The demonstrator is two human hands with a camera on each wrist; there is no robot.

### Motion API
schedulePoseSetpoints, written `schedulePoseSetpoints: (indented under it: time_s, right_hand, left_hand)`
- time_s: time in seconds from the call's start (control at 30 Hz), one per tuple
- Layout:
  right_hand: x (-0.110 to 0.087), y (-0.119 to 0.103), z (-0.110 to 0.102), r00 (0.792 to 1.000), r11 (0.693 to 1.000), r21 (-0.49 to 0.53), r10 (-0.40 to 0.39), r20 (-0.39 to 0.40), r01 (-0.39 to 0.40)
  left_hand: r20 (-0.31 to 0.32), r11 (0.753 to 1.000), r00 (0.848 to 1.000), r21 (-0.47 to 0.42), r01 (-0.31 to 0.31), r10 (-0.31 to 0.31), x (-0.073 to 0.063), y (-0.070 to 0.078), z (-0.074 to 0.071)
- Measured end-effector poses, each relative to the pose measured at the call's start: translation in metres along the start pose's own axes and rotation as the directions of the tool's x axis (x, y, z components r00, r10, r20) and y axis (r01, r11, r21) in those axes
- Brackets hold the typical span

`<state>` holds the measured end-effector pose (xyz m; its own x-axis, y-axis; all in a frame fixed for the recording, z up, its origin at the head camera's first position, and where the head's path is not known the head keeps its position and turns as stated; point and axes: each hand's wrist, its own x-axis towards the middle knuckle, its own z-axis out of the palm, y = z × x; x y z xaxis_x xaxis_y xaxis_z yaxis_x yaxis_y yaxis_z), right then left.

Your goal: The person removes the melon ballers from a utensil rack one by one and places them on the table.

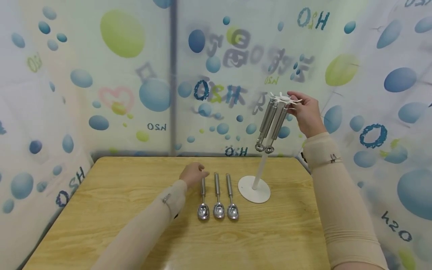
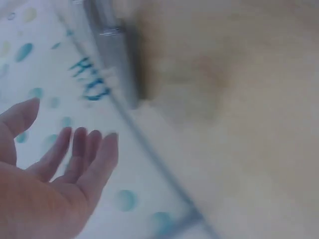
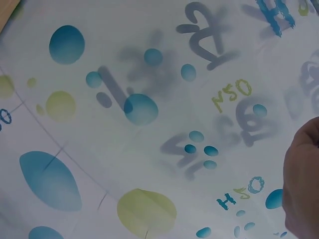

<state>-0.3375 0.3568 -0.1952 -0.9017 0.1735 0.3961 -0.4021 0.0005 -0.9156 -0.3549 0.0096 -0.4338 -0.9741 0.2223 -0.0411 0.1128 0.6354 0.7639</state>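
My left hand hovers by the handle end of the leftmost metal scoop. In the left wrist view its fingers are spread and relaxed with nothing between them, and a blurred metal handle lies beyond. A middle scoop and a right scoop lie parallel beside it, bowls towards me. My right hand grips the hooked top of a white utensil stand; some fingertips are hidden behind it. Several metal utensils with small round bowls hang from its hooks.
The stand's round white base rests on the wooden table, right of the scoops. Behind the table's far edge hangs a white curtain printed with blue and green spots; similar sheets close in both sides.
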Motion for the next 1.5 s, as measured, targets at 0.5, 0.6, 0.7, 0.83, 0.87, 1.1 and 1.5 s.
schedulePoseSetpoints:
  time_s: [0.5,0.6,0.7,0.83,0.87,1.1,1.5]
  right_hand:
    - [0.002,0.002,0.001,0.997,0.998,-0.057,-0.015,-0.078,0.011]
    - [-0.001,0.003,0.001,0.992,0.995,-0.095,-0.043,-0.118,0.032]
    - [-0.004,0.002,-0.001,0.985,0.995,-0.073,-0.075,-0.159,0.064]
    - [-0.008,0.002,-0.002,0.969,0.987,0.013,-0.153,-0.196,0.159]
    - [-0.008,0.002,-0.002,0.964,0.983,0.020,-0.177,-0.201,0.184]
    - [-0.013,0.001,-0.003,0.966,0.970,-0.164,-0.207,-0.153,0.182]
    - [-0.014,0.004,-0.010,0.984,0.973,-0.193,-0.147,-0.099,0.126]
  left_hand:
    - [-0.118,0.857,0.883,-0.212,-0.470,0.455,-0.012,0.140,-0.005]
    - [-0.139,0.832,0.854,-0.192,-0.520,0.502,-0.011,0.155,0.000]
    - [-0.151,0.806,0.830,-0.195,-0.558,0.537,-0.012,0.167,0.002]
    - [-0.155,0.790,0.816,-0.206,-0.578,0.557,-0.013,0.181,0.004]
    - [-0.154,0.789,0.816,-0.208,-0.578,0.558,-0.012,0.183,0.004]
    - [-0.181,0.791,0.825,-0.233,-0.565,0.536,-0.009,0.197,0.010]
    - [-0.175,0.788,0.832,-0.267,-0.554,0.526,-0.008,0.211,0.016]
